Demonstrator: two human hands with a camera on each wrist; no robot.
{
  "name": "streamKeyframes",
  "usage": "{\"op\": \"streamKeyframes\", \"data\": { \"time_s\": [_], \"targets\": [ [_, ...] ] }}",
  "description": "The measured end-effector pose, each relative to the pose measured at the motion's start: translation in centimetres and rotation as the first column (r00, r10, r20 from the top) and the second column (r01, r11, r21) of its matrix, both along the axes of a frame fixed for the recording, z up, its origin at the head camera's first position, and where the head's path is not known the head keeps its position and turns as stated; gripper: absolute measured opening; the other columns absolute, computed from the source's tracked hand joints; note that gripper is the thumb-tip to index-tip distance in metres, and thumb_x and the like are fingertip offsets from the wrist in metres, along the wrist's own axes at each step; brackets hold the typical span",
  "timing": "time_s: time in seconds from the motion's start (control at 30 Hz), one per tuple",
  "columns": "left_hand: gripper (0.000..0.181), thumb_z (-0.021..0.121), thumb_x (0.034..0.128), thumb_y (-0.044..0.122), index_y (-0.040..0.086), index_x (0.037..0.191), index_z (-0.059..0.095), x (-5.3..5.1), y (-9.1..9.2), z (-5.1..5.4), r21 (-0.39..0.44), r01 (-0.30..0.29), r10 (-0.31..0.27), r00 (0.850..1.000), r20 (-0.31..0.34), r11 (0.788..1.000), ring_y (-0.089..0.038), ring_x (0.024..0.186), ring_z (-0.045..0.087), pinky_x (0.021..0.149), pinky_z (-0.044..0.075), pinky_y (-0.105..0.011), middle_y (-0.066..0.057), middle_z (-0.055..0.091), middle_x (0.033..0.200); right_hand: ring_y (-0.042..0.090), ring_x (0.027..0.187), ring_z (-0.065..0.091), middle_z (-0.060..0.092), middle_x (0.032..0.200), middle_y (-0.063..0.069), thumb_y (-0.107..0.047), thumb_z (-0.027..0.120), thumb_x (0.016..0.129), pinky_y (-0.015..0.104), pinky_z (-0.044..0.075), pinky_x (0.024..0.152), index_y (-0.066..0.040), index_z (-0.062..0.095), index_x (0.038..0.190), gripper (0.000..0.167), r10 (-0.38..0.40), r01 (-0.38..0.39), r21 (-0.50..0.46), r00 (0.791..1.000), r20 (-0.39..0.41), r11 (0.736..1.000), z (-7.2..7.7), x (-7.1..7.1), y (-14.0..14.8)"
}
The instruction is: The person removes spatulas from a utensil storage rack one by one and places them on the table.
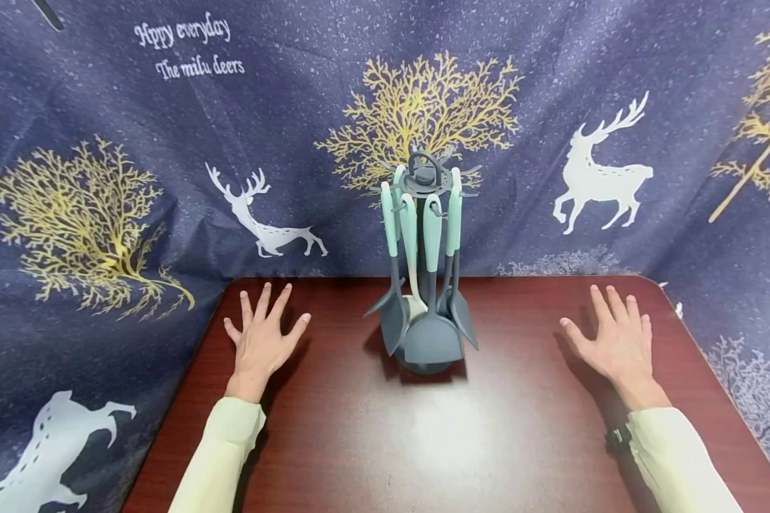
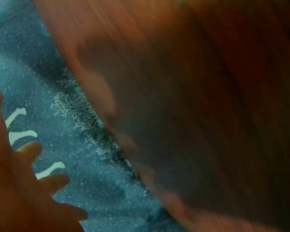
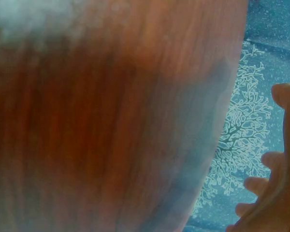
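A dark grey utensil stand [image 1: 426, 184] with a looped top and hooks stands at the back middle of the table. Several kitchen utensils with mint-green handles hang around it. The front one is a wide dark grey turner [image 1: 433, 340]; a pale-stemmed utensil [image 1: 416, 303] hangs partly hidden behind it. To the left of the stand, my left hand [image 1: 259, 345] is held over the table with fingers spread, touching nothing. My right hand [image 1: 618, 348] is likewise spread on the other side, apart from the stand. Both wrist views show hand shadows on the wood.
The reddish-brown table [image 1: 353, 442] has rounded back corners and a glossy light reflection near its middle. Behind and beside it hangs a dark blue cloth [image 1: 282, 121] printed with white deer and golden trees. A thin dark object [image 1: 49, 14] shows at the top left.
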State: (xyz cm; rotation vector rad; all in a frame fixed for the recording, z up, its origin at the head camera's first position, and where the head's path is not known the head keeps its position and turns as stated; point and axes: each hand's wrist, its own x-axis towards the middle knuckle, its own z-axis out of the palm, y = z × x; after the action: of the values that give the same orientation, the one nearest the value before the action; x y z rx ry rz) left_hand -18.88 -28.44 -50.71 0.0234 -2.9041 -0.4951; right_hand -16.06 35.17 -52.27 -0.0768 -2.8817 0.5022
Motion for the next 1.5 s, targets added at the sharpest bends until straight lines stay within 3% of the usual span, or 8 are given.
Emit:
{"op": "streamKeyframes", "data": {
  "time_s": [0.37,0.6,1.13,1.5],
  "targets": [
    [0.082,0.052,0.0965,0.077,0.034,0.165,0.039,-0.12,-0.17,0.24,-0.016,0.015,-0.015,1.0,-0.015,1.0,-0.049,0.162,0.002,0.116,0.004,-0.083,-0.014,0.03,0.172,0.061,0.145,0.032,0.039,0.159,0.033,-0.05,0.064,0.097,0.081,0.022,0.111,-0.001,0.038,0.161,0.084,0.029,-0.03,-0.011,0.997,-0.069,1.0,0.05,0.08,0.22],
    [0.079,0.056,0.0966,0.074,0.031,0.162,0.045,0.17,-0.17,0.28,-0.013,0.023,-0.023,1.0,-0.004,1.0,-0.049,0.161,0.01,0.116,0.009,-0.081,-0.015,0.035,0.17,0.062,0.138,0.041,0.046,0.152,0.036,-0.046,0.068,0.095,0.073,0.032,0.112,0.002,0.046,0.155,0.08,0.056,-0.057,-0.011,0.992,-0.114,0.998,-0.01,0.11,0.32],
    [0.074,0.061,0.0973,0.067,0.023,0.156,0.054,0.46,0.04,0.38,-0.021,0.054,-0.055,0.997,-0.054,0.998,-0.049,0.156,0.026,0.116,0.019,-0.077,-0.017,0.046,0.162,0.059,0.129,0.049,0.053,0.146,0.032,-0.049,0.067,0.097,0.075,0.038,0.102,0.0,0.053,0.149,0.073,0.029,-0.031,-0.025,0.997,-0.074,0.999,0.02,0.38,0.49],
    [0.069,0.06,0.0991,0.065,0.02,0.151,0.058,0.64,0.1,0.16,-0.009,0.049,-0.05,0.998,-0.044,0.999,-0.047,0.154,0.033,0.114,0.02,-0.078,-0.017,0.051,0.158,0.06,0.124,0.051,0.054,0.145,0.032,-0.049,0.065,0.098,0.075,0.041,0.096,0.0,0.054,0.148,0.072,0.037,-0.038,-0.032,0.999,-0.037,0.999,0.1,0.73,0.54]
  ]
}}
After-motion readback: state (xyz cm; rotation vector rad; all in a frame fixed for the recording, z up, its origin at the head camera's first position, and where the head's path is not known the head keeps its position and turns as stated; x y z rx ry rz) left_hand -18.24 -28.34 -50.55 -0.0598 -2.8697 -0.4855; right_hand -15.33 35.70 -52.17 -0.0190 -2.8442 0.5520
